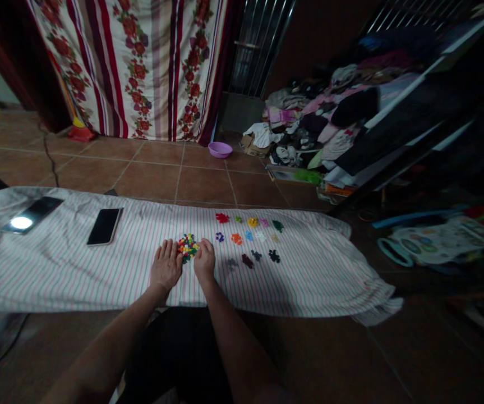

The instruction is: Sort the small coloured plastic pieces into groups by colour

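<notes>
A heap of small mixed-colour pieces [188,247], too small to name surely but bead-like, lies on the striped cloth [77,275]. My left hand [167,266] rests flat at the heap's left edge, fingers stretched out. On the other side, my right hand [204,261] is closed, its fingers curled beside the heap; whatever is in them is hidden. To the right, single-colour piles are spread in rough rows, among them a red pile [222,217], a yellow pile [252,222], an orange pile [236,239], a brown pile [247,260] and a black pile [274,256].
A dark-screened phone [104,226] lies left of my hands, and a second shiny device [33,214] reflects light farther left. Beyond the cloth, a purple basin [220,149] stands on the tiled floor near a floral curtain [136,67]. Clothes [304,123] are piled behind on the right.
</notes>
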